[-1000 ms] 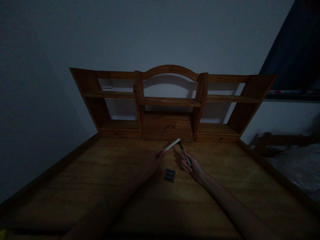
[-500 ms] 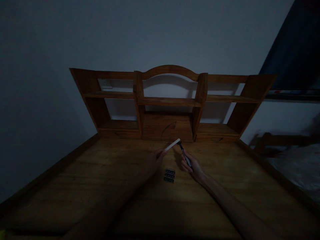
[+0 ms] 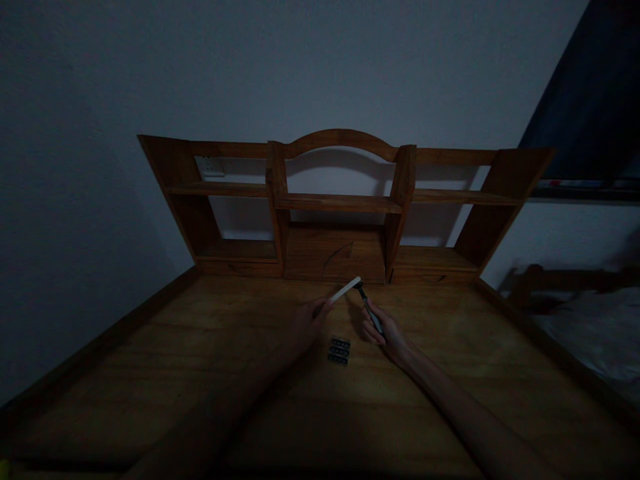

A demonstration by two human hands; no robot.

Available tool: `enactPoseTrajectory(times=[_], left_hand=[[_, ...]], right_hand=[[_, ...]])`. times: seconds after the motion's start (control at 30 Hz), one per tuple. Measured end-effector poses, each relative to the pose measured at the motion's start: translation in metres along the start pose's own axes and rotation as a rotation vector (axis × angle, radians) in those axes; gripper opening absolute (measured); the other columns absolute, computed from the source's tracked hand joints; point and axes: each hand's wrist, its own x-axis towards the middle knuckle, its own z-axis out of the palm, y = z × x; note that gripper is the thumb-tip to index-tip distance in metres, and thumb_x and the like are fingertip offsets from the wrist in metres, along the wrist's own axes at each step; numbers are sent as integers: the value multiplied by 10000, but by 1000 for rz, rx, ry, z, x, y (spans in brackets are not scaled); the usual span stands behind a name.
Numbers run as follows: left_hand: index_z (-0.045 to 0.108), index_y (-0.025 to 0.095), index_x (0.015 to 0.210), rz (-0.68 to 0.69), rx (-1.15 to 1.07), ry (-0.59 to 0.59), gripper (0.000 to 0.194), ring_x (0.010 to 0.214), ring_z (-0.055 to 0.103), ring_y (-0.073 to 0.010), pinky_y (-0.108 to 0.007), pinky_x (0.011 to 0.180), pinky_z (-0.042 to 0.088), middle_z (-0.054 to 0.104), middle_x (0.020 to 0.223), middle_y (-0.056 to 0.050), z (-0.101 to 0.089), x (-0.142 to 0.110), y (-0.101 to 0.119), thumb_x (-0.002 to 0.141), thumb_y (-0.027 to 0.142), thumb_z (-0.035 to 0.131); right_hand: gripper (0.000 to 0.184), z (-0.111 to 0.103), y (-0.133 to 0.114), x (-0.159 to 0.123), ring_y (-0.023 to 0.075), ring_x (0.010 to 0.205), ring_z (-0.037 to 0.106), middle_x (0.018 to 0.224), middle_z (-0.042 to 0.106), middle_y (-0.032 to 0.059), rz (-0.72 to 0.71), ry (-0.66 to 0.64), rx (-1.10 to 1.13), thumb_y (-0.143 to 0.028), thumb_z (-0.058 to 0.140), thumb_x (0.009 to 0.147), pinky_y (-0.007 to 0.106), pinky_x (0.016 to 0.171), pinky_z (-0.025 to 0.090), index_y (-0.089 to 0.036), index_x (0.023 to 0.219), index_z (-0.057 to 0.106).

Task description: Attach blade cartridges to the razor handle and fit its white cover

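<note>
The scene is very dim. My right hand (image 3: 387, 333) is closed around the dark handle of a razor (image 3: 369, 310), whose head points up and away from me. My left hand (image 3: 307, 323) pinches a pale flat strip (image 3: 345, 290) that reaches to the razor's head, where the two touch. Both hands hover just above the wooden desk (image 3: 200, 373). A small dark cartridge pack (image 3: 339, 351) lies on the desk between my wrists.
A wooden hutch with shelves (image 3: 340, 200) stands at the back of the desk against a pale wall. A raised wooden rim (image 3: 100, 340) runs along the desk's left and right edges. A wooden bed frame with bedding (image 3: 590, 313) lies to the right.
</note>
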Motion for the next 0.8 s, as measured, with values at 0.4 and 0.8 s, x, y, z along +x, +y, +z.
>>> enactPoseTrajectory(times=[0.4, 0.8], left_hand=[[672, 189, 942, 23, -48, -11, 449, 762, 617, -172, -261, 699, 463, 690, 840, -11, -1, -2, 3, 908, 523, 375], [664, 200, 999, 5, -84, 78, 420, 850, 633, -192, -296, 774, 471, 699, 933, -31, -5, -3, 7, 918, 504, 385]], right_hand=[[460, 0, 0, 1, 68, 270, 172, 312, 282, -100, 1, 14, 54, -570, 391, 918, 228, 360, 190, -203, 656, 478], [441, 5, -6, -3, 57, 277, 152, 325, 275, -102, -6, 18, 94, -510, 409, 936, 218, 355, 171, -192, 637, 474]])
